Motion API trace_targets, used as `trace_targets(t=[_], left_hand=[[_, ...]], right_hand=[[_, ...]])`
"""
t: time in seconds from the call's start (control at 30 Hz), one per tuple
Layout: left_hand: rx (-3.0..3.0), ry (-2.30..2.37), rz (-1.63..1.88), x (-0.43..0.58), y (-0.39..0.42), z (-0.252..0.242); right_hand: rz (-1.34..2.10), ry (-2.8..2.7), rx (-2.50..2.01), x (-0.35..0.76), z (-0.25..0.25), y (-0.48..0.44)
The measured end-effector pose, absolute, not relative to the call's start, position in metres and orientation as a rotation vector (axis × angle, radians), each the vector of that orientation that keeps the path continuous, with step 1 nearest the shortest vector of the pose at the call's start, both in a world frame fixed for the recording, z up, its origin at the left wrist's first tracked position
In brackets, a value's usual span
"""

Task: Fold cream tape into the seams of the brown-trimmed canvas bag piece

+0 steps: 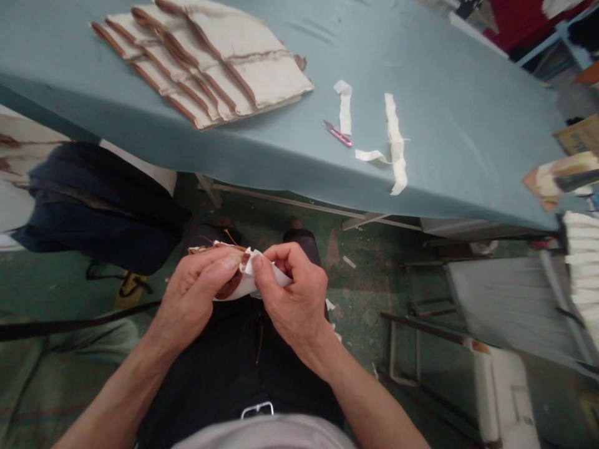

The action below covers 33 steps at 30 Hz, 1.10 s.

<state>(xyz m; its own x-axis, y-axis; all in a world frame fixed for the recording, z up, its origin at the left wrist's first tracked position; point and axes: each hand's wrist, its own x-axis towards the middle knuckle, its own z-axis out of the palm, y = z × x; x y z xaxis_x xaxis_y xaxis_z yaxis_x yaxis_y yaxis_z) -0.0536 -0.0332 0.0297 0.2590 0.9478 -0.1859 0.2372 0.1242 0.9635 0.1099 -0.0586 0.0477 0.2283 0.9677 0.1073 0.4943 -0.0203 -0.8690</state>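
holding a brown-edged white cloth [248, 285] above the dark trousers [206, 374], clear of the tabletop [458, 156]. pinching its brown side between thumb and fingers of the left hand [196, 285]; pinching bunched white material at the same edge between thumb and fingers of the right hand [297, 284], close beside the left. cannot tell the lower part of either grip, with the undersides turned away.

judging by the loose threads [229, 236] and the nearly meeting thumbs, apparently in the middle of finishing that edge by hand: perhaps working a white piece loose, perhaps tucking or straightening it; cannot tell which. for the next move, likely calling for a firm left pinch near the brown side and small, careful tugs or folds from the right, so as not to fray or tear the edge.

among containers, making out only a cardboard box [580, 134] at the far right, with contents impossible to tell. on the tabletop, outside any box: folded white cloths [234, 62] with brown borders, overlapping in a pile; white strips [345, 111] farther right; pink snips [337, 134] touching or just beside the nearest strip, out of both hands.
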Motion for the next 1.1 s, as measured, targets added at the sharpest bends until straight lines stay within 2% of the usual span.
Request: trace_targets(t=[0.27,0.67,0.9,1.1], left_hand=[[1.409,1.245,0.791,-0.038,-0.029,0.052],[1.61,1.449,0.897,-0.021,-0.039,0.055],[1.751,1.453,0.921,-0.023,-0.044,0.052],[1.633,1.339,0.918,-0.026,-0.044,0.056]], right_hand=[[0.715,-1.378,-1.643,0.112,0.042,-0.058],[1.023,-1.171,-1.653,0.116,0.043,-0.058],[1.344,-1.064,-1.553,0.122,0.04,-0.054],[1.897,-1.021,-1.324,0.136,0.038,-0.042]])
